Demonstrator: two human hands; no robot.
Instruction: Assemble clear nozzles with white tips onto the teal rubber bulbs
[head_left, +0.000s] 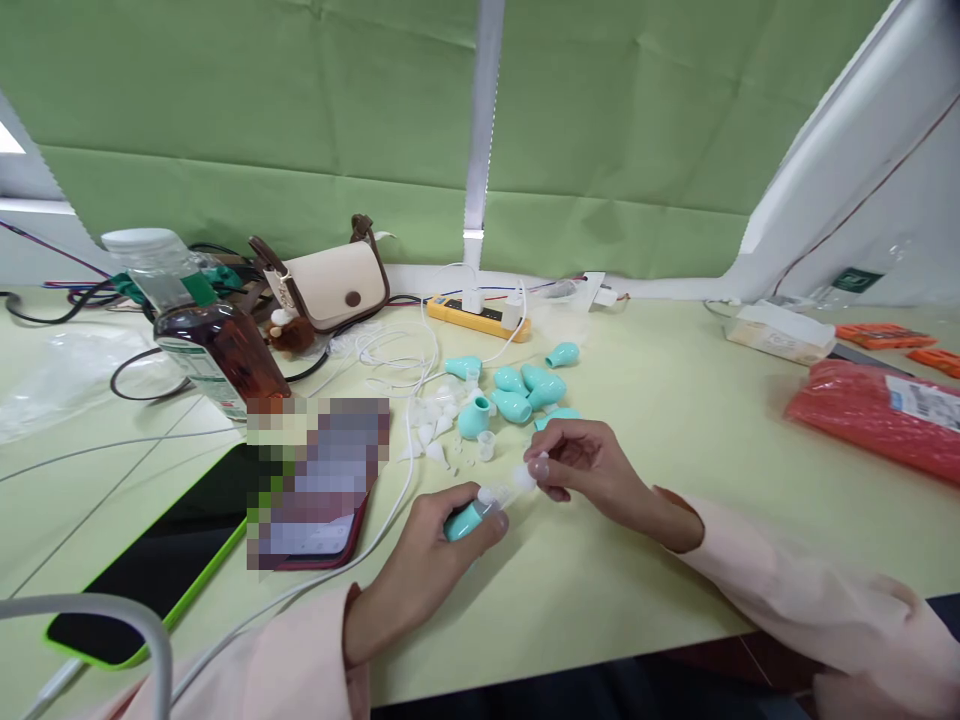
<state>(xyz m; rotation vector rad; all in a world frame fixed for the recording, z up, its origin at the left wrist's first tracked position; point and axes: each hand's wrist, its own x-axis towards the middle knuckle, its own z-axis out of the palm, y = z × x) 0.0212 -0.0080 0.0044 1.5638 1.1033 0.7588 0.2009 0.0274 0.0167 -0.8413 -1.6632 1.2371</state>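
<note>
My left hand point(431, 545) is closed around a teal squeeze bulb point(463, 522), with a clear plastic part at its upper end. Just to the right, my right hand point(589, 462) pinches a small translucent white piece point(524, 477) close to that end; whether the two parts touch is hard to tell. Beyond my hands lie several glossy teal bulbs point(544, 387). One teal bulb point(474, 418) stands with its opening upward. Beside it are a small clear cup point(486, 446) and several white cone-shaped pieces point(435, 452).
Two phones, one green-edged point(165, 545) and one red-edged point(330, 490), lie left of my hands. Behind them are a bottle of dark liquid point(225, 350) and a cream handbag point(334, 285). A yellow power strip point(476, 318) trails white cables. A red package point(877, 410) lies right.
</note>
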